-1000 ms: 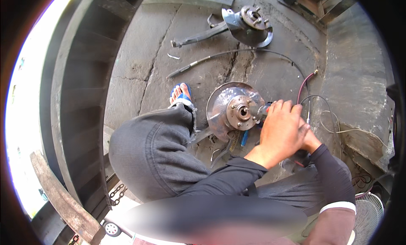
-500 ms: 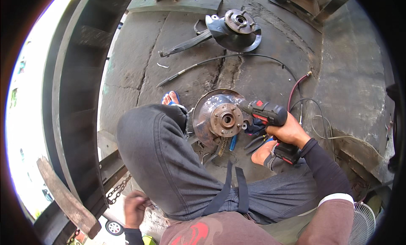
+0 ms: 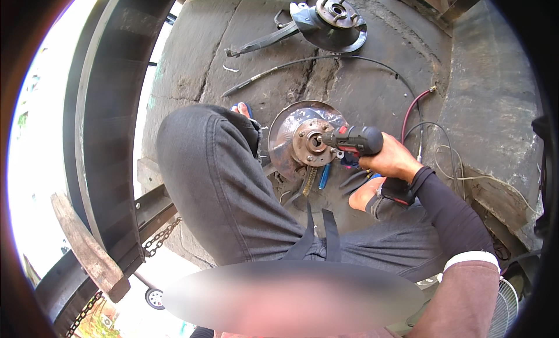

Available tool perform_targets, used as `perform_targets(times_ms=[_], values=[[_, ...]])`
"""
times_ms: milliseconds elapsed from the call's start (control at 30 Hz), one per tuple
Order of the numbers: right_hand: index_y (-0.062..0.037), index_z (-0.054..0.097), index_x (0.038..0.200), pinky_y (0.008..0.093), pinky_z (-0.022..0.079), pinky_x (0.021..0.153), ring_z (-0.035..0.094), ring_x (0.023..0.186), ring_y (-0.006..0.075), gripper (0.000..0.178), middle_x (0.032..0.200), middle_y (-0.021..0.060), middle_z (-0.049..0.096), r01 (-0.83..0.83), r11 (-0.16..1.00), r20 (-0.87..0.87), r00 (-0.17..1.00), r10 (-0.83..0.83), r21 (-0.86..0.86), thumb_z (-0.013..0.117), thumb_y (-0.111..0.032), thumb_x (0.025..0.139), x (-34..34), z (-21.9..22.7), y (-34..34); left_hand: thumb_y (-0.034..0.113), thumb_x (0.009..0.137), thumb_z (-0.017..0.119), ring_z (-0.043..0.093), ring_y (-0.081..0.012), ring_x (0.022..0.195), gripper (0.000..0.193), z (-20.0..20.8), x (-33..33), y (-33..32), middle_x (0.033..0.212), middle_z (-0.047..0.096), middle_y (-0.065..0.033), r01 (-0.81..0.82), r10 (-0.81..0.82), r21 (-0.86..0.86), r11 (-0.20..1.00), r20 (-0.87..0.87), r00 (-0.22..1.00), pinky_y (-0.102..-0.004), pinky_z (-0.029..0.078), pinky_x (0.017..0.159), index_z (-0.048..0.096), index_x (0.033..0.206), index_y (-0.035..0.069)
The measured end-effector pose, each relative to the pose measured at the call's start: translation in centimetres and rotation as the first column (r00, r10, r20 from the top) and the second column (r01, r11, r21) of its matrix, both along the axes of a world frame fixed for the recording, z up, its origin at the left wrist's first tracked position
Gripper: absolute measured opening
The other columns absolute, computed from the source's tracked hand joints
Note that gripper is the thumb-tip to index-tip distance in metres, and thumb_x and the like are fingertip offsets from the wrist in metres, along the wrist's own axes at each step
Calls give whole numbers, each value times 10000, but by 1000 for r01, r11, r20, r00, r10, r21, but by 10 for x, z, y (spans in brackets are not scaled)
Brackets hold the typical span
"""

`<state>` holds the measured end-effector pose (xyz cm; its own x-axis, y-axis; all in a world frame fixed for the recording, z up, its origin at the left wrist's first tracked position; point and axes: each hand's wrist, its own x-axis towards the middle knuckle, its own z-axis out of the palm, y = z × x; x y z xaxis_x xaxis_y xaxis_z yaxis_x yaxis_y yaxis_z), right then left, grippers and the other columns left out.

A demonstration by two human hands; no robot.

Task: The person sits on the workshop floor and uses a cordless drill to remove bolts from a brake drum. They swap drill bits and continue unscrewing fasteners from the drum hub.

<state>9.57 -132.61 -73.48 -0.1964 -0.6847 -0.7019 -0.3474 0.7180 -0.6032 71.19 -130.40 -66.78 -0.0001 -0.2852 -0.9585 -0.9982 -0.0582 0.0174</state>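
Note:
My right hand (image 3: 385, 160) is wrapped round the grip of a black and red cordless drill (image 3: 362, 141). The drill's front end points left at the centre bore of a rusty wheel hub (image 3: 304, 154); whether the tip touches the bore's wall I cannot tell. Behind the hub is a round, rust-stained dust shield (image 3: 284, 131), and the assembly lies on the ground between my legs. Just below the hub are a wire brush (image 3: 309, 179) and a blue-handled object (image 3: 324, 176). My left hand is out of view; only a bit of dark sleeve shows at the lower edge.
Farther off lies a second, cleaner hub with its shield and arm (image 3: 338, 26). A black cable (image 3: 303, 62) and a red hose (image 3: 409, 113) cross the ground. On the left stand a metal beam (image 3: 110, 105), a worn wooden block (image 3: 90, 247) and a chain (image 3: 160, 239). A fan (image 3: 505, 309) is at lower right.
My right hand has brought the drill left, so its front end is now over the hub's centre. My left hand has gone out of view. The whole view has shifted slightly.

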Motion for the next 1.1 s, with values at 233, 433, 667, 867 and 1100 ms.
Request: perform_targets(times_ms=[233,433,667,867,1100], values=[[-20,758,1048,458,575,836,744,965,413,353,986,236,769,-67,998,-129,989,67,7,775,-188,738,5,6,-10,114,891,735,769,-305,995,427,6,8,-3,1185,754,-225,5,-6,20,1000,14,1000,-414,597,889,649,1280,-38],[11,752,1073,439,570,833,757,940,373,391,963,254,764,54,998,14,998,-55,30,760,-187,736,9,4,-16,109,892,734,769,-298,1002,428,5,27,-3,1185,756,-222,48,-50,60,997,23,998,-415,593,894,649,1285,-37],[-6,773,1054,431,581,871,763,988,374,390,989,255,773,-37,998,-190,981,46,48,766,-241,743,22,11,-27,103,898,725,771,-281,1028,399,16,-3,-125,1140,774,-214,39,-38,136,990,-15,999,-398,588,895,662,1266,-39],[-4,798,1007,406,593,846,774,950,346,395,997,234,787,-105,994,-298,948,112,39,733,-288,741,36,15,-39,216,991,712,667,-284,1192,352,140,-155,-279,1287,694,-186,52,-445,-860,507,-209,871,-405,490,1080,722,1231,-42],[38,784,1031,402,589,766,763,839,299,407,943,218,785,-36,998,-302,952,51,55,770,-235,729,42,34,-49,329,1006,763,679,-278,1223,550,74,-387,-249,1351,706,-187,14,-858,-861,508,-507,-76,-431,551,1023,637,1460,45]])
